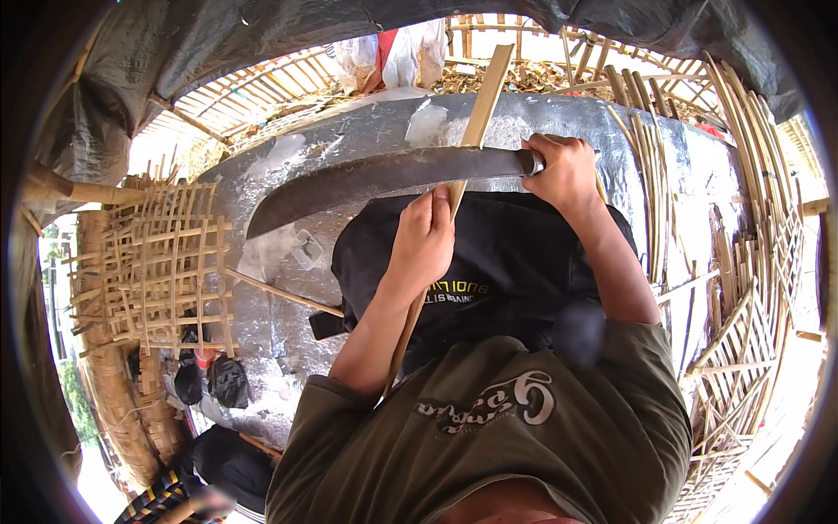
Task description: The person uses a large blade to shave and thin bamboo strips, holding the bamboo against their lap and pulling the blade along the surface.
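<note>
Our left hand (425, 229) pinches the bamboo strip (487, 96), our right hand (563, 168) at two o'clock grips the machete (367, 176); we judge its skidding toward six could cut the left.

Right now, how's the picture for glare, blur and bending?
Head view: strong glare off the silvery sheet; head view: bamboo slats at right bow along the fisheye rim, corners black; head view: a dark blob is blurred, while the machete and bamboo strip look fairly sharp.
</note>
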Motion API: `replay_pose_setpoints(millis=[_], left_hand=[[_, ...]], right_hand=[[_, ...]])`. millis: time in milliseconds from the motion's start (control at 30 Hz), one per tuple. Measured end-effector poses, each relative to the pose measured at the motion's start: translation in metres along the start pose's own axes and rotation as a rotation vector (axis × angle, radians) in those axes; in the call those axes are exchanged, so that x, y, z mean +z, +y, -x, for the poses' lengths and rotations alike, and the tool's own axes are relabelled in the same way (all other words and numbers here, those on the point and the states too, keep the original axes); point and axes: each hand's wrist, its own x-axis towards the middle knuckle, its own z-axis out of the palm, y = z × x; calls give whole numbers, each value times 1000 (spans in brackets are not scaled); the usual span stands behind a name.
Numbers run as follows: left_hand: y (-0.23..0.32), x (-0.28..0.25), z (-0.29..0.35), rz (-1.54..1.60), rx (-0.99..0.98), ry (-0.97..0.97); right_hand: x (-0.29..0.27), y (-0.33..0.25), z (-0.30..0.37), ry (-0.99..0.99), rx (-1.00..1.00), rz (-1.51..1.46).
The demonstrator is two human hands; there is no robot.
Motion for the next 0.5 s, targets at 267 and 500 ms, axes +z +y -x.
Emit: replay_pose_setpoints(millis=[267, 500], left_hand=[[1, 0, -5, -9, 111, -12], [-6, 0, -2, 12, 64, -14]], right_hand=[[-1, 1, -11, 24, 0, 18], [11, 10, -9, 102, -39, 23]])
